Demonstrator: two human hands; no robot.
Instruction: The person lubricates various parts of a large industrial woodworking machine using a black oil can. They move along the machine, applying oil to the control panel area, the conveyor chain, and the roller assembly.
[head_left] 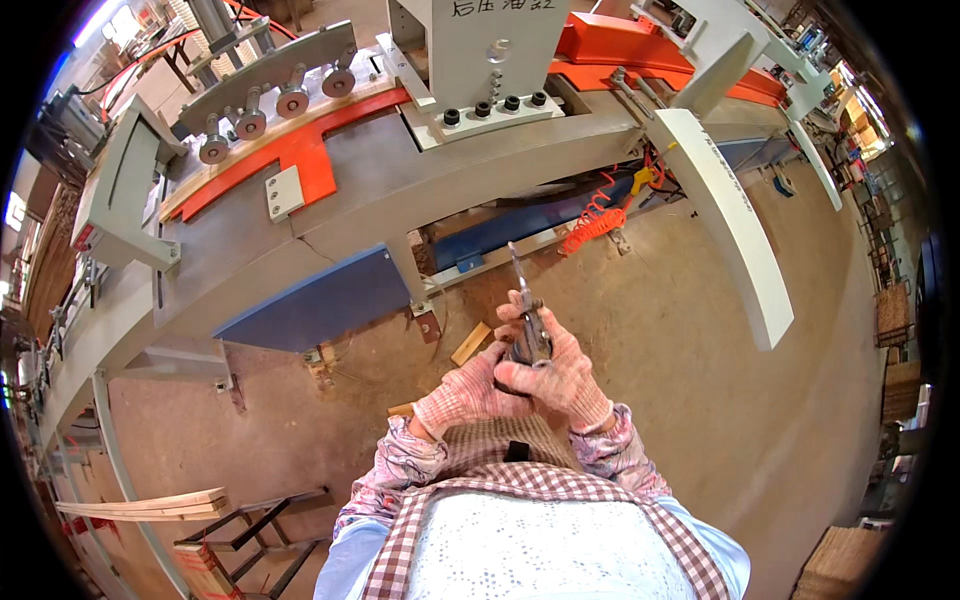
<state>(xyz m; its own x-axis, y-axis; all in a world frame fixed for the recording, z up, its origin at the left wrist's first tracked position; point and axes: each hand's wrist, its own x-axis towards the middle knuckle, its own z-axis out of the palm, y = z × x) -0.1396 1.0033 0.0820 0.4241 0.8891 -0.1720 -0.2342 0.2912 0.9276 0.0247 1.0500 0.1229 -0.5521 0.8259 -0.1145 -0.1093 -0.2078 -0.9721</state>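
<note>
Both my hands wear pale, reddish-stained knit gloves and come together in front of my apron. Between them is a dark metal hand tool (532, 345) whose long slim tip points up and away from me; its exact kind is not clear. My right hand (572, 372) is closed round the tool's body, its thumb lying across it. From the other side my left hand (470, 388) is closed against the tool's lower part, with its fingers partly hidden behind it.
Ahead stands a long grey machine (350, 225) with orange guides (310, 165) and rollers (292, 100). A coiled orange hose (595, 228) hangs under it. A pale curved arm (735, 230) juts out at right. Wood strips (150, 505) lie at lower left, beside a dark metal frame (265, 535).
</note>
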